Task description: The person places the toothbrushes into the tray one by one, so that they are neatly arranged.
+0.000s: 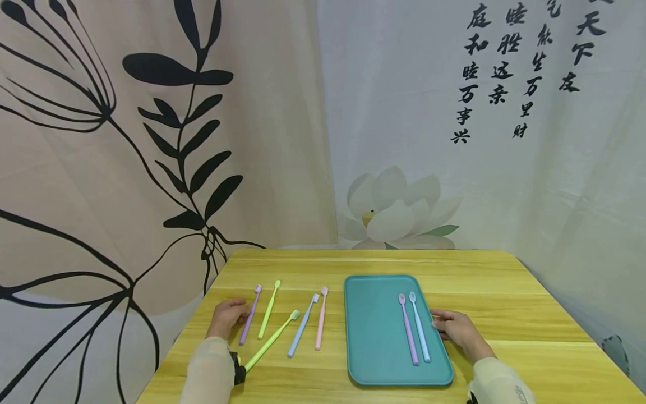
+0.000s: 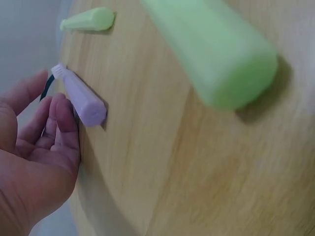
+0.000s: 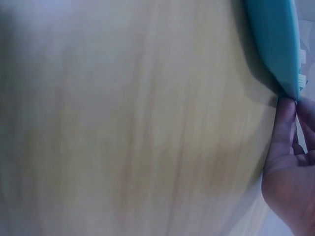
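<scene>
My left hand (image 1: 228, 317) rests on the table at the left, beside a purple toothbrush (image 1: 249, 317). In the left wrist view its fingers curve loosely near that brush, with nothing visible held between them. Right of it lie a green toothbrush (image 1: 270, 310), a second green toothbrush (image 1: 271, 342) set slantwise, a blue toothbrush (image 1: 303, 327) and a pink toothbrush (image 1: 321, 320). My right hand (image 1: 461, 331) pinches the right rim of a teal tray (image 1: 373, 336) between thumb and fingers. Inside the tray, a purple toothbrush (image 1: 409, 331) and a blue toothbrush (image 1: 420, 328) lie side by side.
The wooden table (image 1: 525, 314) runs back to a printed curtain (image 1: 282, 140) with plant drawings and dark characters. The slanted green brush's lower end lies close to the black strap (image 1: 237, 367) on my left wrist.
</scene>
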{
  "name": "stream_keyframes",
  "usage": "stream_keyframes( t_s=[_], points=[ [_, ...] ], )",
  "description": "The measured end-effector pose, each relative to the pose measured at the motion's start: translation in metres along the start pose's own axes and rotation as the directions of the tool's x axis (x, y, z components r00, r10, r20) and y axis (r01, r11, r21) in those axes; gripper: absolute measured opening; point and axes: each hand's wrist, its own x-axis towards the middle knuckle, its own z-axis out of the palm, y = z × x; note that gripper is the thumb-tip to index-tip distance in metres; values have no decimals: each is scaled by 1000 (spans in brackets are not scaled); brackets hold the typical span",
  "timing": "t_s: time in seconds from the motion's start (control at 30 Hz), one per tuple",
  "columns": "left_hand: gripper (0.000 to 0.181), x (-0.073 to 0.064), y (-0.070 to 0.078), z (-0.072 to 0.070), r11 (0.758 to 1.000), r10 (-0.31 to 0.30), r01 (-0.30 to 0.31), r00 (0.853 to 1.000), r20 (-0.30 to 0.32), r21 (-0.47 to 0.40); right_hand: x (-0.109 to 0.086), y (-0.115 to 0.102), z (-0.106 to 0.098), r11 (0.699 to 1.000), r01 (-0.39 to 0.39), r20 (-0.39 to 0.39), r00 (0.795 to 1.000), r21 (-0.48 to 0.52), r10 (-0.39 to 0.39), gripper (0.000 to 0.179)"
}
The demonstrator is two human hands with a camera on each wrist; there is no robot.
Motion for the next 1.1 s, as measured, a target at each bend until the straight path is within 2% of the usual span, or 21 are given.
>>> stream_keyframes(
  t_s=[0.13, 0.53, 0.73, 1.1],
  points=[
    [45, -2, 0, -2, 1000, 12, -12, 1000, 19, 19, 0, 0, 0, 1000, -2, -1, 1000, -3, 2, 43],
    [44, 7, -6, -5, 993, 22, -34, 994, 103, 111, 0, 3, -1, 1000, 5, 0, 1000, 0, -5, 43],
    [42, 3, -4, -6, 990, 54, -71, 989, 139, 123, -1, 1, 0, 1000, 3, -2, 1000, 11, -3, 43],
    [38, 0, -3, -7, 984, 61, -82, 989, 133, 160, -1, 1, 1, 1000, 9, 1, 1000, 10, -9, 44]
  ],
)
